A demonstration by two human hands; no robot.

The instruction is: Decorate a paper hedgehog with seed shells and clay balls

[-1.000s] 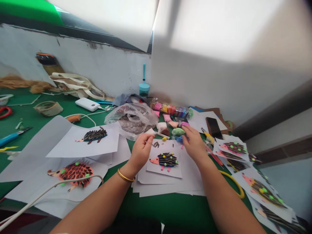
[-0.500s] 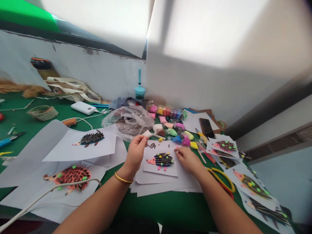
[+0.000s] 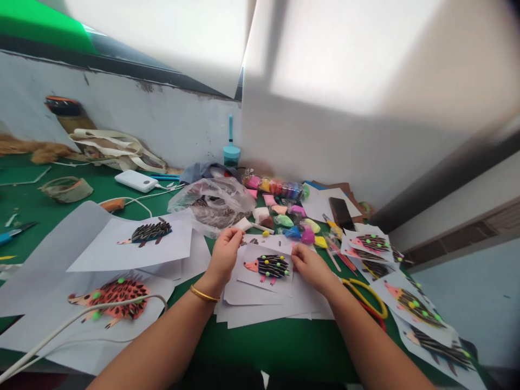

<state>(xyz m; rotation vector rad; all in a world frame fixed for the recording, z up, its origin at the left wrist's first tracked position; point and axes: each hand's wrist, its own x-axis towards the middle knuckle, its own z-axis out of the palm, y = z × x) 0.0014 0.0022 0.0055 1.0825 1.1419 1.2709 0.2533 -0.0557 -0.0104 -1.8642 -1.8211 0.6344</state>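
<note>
In front of me is a hedgehog picture [image 3: 260,281] on white paper, with a pink face and feet, a blue body, dark seeds as spines and yellow and green clay balls. My left hand [image 3: 226,253] pinches at its upper left corner, though the fingertips partly hide the contact. At the right edge, the closed fingers of my right hand [image 3: 309,265] grip the same sheet. Beneath lies a stack of white paper [image 3: 252,313]. Just beyond the picture are a small yellow clay ball [image 3: 265,233] and a few loose seeds [image 3: 254,241].
A clear plastic bag of seeds [image 3: 213,203] sits behind my left hand. Packets of coloured clay [image 3: 294,233] lie beyond the sheet. Other hedgehog pictures rest left [image 3: 152,233] and right [image 3: 412,306]. A white cable [image 3: 81,319] crosses the left front; yellow-handled scissors [image 3: 371,295] lie right.
The hedgehog picture's upper edge has come up slightly, covering more of the loose seeds behind it. My right hand's fingers have closed further onto its edge; my left hand has barely moved.
</note>
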